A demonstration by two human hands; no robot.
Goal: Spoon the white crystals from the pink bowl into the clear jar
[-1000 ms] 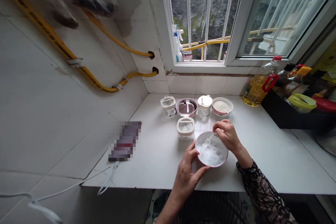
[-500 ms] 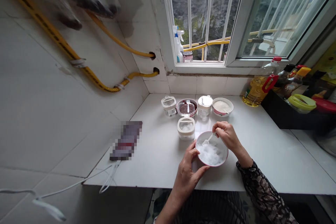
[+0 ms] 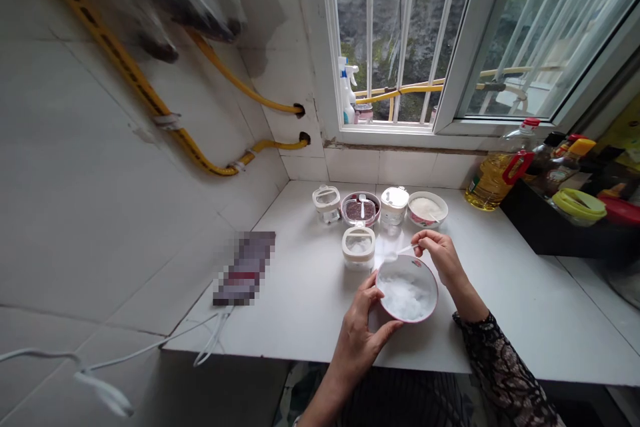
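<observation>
My left hand (image 3: 361, 320) grips the left and near rim of a bowl (image 3: 431, 280) that is tilted towards me. White granules (image 3: 409, 297), like salt or sugar, fill its bottom. Between the thumb and fingers of my right hand (image 3: 443, 260) is the handle of a small white spoon (image 3: 399, 253), held above the bowl's far rim. The spoon's scoop end is blurred, and what it carries I cannot make out. Just left of the spoon stands a clear jar (image 3: 359, 250) with a cream-rimmed open top and some white contents.
Behind are a second jar (image 3: 327, 203), a bowl of dark red beans or grains (image 3: 357, 209) under a clear lid, a third jar (image 3: 394, 203) and a bowl of white granules (image 3: 427, 205). An oil bottle (image 3: 493, 173) and a black condiment box (image 3: 530, 213) stand right. A cable (image 3: 205, 340) hangs left.
The spoon has risen out of the white granules and moved over the bowl's far rim towards the jar. My left hand still holds the bowl. The whole view has shifted slightly.
</observation>
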